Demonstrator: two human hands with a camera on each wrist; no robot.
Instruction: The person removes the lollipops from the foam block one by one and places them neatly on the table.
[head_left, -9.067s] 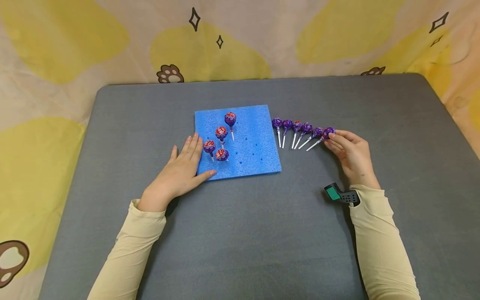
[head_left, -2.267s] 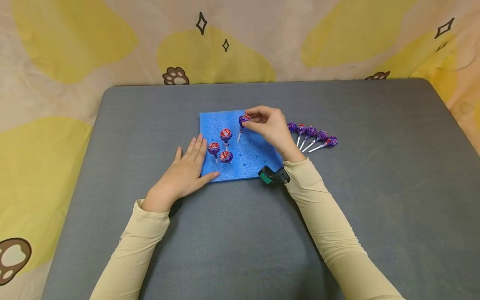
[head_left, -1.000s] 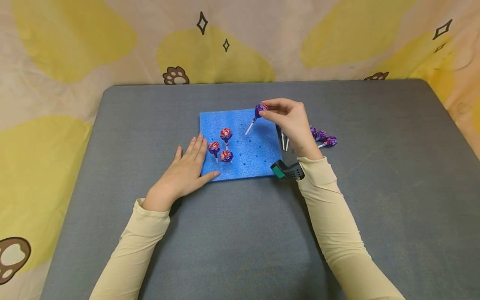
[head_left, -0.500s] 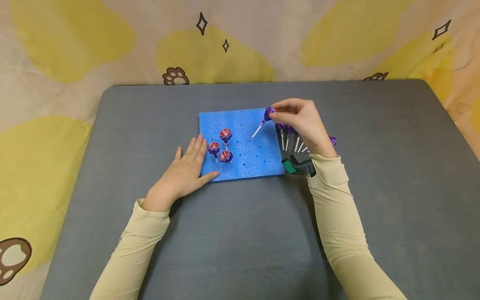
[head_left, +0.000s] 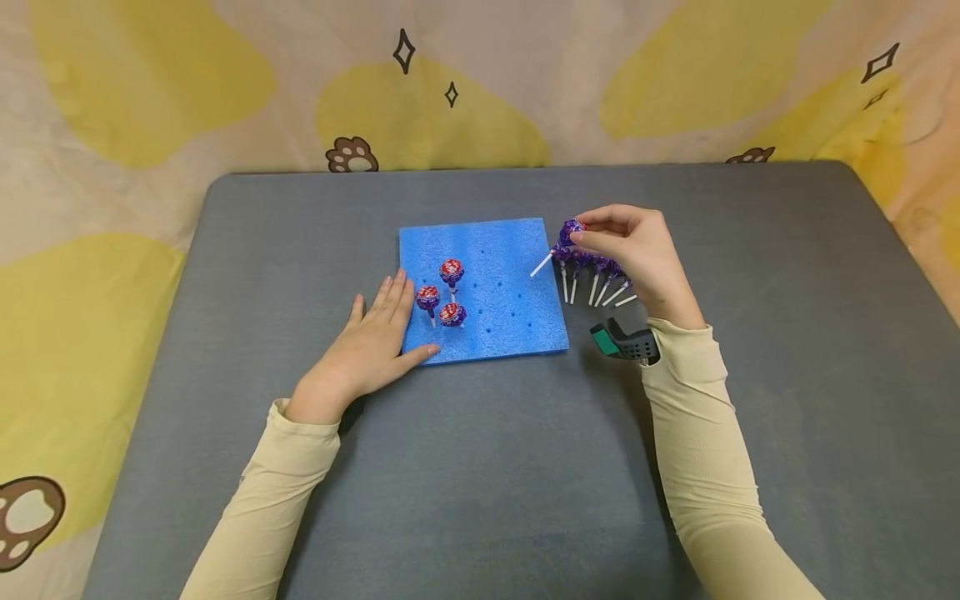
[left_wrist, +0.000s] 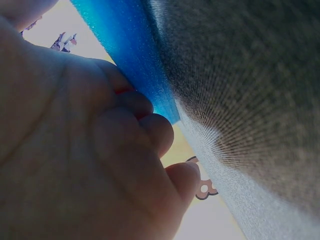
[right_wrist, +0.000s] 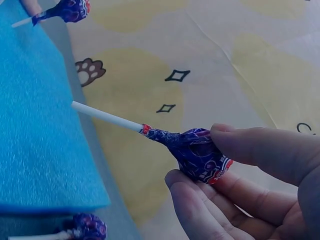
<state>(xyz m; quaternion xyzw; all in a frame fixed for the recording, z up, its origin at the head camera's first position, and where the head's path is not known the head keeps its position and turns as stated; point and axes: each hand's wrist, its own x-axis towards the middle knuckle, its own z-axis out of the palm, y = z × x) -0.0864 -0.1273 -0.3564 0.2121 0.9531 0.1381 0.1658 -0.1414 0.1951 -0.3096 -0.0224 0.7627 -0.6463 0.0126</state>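
Note:
Between thumb and fingers, my right hand (head_left: pixel 630 250) pinches a purple-wrapped lollipop (right_wrist: pixel 197 155) by its candy head. Its white stick points left and down, free of the blue foam board (head_left: pixel 510 292). My left hand (head_left: pixel 363 350) lies along the board's left side with fingers straight, the thumb on the near edge. In the left wrist view its fingers (left_wrist: pixel 157 132) touch the foam's side. Three lollipops (head_left: pixel 452 271) stand in the left part of the board. Small holes dot the rest of it. Beneath my right hand, several lollipops (head_left: pixel 577 260) lie fanned out, partly hidden.
A grey table (head_left: pixel 465 467) carries everything. Behind it hangs a cream and yellow cloth (head_left: pixel 525 83) with paw and star prints. A black band with a green patch (head_left: pixel 626 343) sits at my right wrist.
The lollipop that stood at the back of the board has been pulled out by my right hand and carried right, past the board's right edge. My left hand stays in place.

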